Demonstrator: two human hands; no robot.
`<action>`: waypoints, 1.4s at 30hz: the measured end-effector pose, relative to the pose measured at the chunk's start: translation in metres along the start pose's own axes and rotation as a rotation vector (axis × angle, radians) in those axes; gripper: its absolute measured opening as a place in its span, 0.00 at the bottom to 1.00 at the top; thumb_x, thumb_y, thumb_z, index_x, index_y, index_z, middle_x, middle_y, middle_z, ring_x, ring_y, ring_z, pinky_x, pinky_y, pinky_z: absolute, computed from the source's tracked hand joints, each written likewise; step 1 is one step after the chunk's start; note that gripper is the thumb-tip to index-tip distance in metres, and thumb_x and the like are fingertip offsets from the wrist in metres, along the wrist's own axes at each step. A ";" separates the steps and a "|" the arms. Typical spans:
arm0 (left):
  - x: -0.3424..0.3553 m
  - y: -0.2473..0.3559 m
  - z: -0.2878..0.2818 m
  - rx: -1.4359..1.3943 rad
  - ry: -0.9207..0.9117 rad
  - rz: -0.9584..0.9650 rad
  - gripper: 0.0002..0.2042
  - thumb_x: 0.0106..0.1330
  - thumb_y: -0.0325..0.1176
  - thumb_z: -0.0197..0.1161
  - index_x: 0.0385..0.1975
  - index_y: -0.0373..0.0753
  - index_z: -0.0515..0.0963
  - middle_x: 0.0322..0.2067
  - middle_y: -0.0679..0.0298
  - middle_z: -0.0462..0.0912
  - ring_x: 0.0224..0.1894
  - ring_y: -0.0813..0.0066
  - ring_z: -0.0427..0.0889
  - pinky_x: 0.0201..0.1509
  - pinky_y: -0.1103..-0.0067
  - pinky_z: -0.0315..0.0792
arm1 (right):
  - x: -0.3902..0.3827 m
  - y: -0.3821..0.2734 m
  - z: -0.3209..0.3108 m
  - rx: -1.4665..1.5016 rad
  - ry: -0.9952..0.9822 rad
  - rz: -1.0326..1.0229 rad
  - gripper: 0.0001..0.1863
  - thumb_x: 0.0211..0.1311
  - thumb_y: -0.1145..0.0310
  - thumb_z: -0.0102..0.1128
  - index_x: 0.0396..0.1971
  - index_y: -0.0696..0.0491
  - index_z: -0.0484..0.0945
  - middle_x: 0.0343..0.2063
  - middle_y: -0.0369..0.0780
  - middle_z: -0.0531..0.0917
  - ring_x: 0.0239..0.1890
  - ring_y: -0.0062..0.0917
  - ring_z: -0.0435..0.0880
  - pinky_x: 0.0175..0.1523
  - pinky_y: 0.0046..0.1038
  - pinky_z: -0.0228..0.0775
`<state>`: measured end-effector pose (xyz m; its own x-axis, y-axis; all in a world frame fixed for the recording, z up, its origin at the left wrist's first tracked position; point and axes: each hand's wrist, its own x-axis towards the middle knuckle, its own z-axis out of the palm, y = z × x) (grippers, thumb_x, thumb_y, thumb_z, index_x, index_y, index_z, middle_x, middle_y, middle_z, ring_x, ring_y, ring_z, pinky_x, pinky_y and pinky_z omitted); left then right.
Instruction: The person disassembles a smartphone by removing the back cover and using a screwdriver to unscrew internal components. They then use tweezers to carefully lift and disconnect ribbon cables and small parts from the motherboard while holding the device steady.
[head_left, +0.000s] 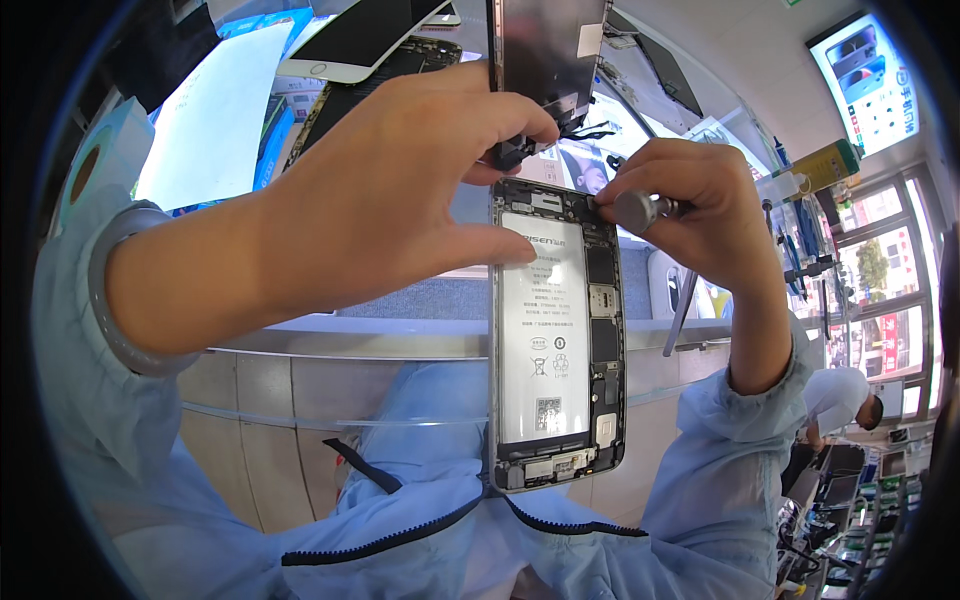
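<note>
While the left grip [430, 150] clasps the screen [545, 60] just above the opened phone [604, 340], thumb [490, 244] over its white battery [545, 320], the right grip [695, 190] pinches a metal-ended tool [638, 211] at the phone's upper right corner; the phone's upper end lies between them.

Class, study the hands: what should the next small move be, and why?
Probably the left hand should steady the display panel: it holds the panel's near end, just beyond the opened phone, while the right hand, holding a grey cylindrical tool, is at the phone's upper right corner.
</note>
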<state>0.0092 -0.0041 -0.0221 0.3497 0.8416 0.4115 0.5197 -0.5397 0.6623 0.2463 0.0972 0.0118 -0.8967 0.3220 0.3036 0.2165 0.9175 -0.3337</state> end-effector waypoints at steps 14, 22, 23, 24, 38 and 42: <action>-0.001 -0.001 0.000 0.010 0.004 0.039 0.28 0.47 0.24 0.73 0.52 0.35 0.71 0.45 0.57 0.71 0.48 0.65 0.77 0.56 0.72 0.76 | -0.002 -0.013 -0.005 -0.131 -0.042 -0.016 0.14 0.35 0.78 0.70 0.28 0.54 0.83 0.25 0.39 0.82 0.24 0.30 0.82 0.27 0.26 0.72; -0.002 0.002 0.000 0.048 0.028 0.046 0.28 0.46 0.25 0.73 0.51 0.35 0.72 0.44 0.56 0.71 0.45 0.66 0.78 0.52 0.75 0.77 | -0.007 -0.025 0.003 -0.351 0.019 -0.131 0.12 0.41 0.75 0.70 0.29 0.55 0.80 0.24 0.37 0.80 0.21 0.29 0.81 0.24 0.25 0.72; -0.002 0.002 0.000 0.050 0.030 0.053 0.28 0.46 0.25 0.73 0.50 0.34 0.72 0.44 0.56 0.71 0.45 0.66 0.78 0.52 0.76 0.77 | -0.007 -0.027 0.004 -0.380 0.019 -0.138 0.12 0.41 0.75 0.70 0.29 0.56 0.79 0.24 0.37 0.80 0.21 0.28 0.81 0.24 0.25 0.72; -0.002 0.001 -0.001 0.054 0.032 0.061 0.28 0.46 0.25 0.73 0.50 0.34 0.72 0.44 0.56 0.71 0.45 0.66 0.78 0.52 0.76 0.77 | -0.007 -0.027 0.004 -0.383 0.018 -0.138 0.13 0.40 0.75 0.70 0.29 0.56 0.79 0.24 0.37 0.80 0.21 0.28 0.80 0.24 0.25 0.72; -0.001 0.000 0.000 0.068 0.038 0.073 0.28 0.46 0.26 0.74 0.50 0.34 0.72 0.41 0.56 0.72 0.43 0.67 0.79 0.50 0.77 0.77 | -0.004 -0.038 0.012 -0.312 0.033 0.108 0.14 0.35 0.77 0.69 0.27 0.54 0.78 0.23 0.37 0.78 0.22 0.28 0.81 0.26 0.27 0.72; 0.000 0.002 -0.001 0.069 0.026 0.065 0.28 0.46 0.26 0.74 0.50 0.33 0.72 0.42 0.56 0.72 0.43 0.66 0.79 0.51 0.77 0.77 | -0.001 -0.042 0.013 -0.287 0.042 0.161 0.13 0.38 0.78 0.68 0.28 0.55 0.78 0.23 0.38 0.78 0.24 0.30 0.81 0.28 0.28 0.72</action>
<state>0.0096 -0.0055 -0.0205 0.3642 0.8048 0.4687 0.5499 -0.5920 0.5892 0.2333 0.0557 0.0142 -0.8267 0.4723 0.3057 0.4596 0.8804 -0.1172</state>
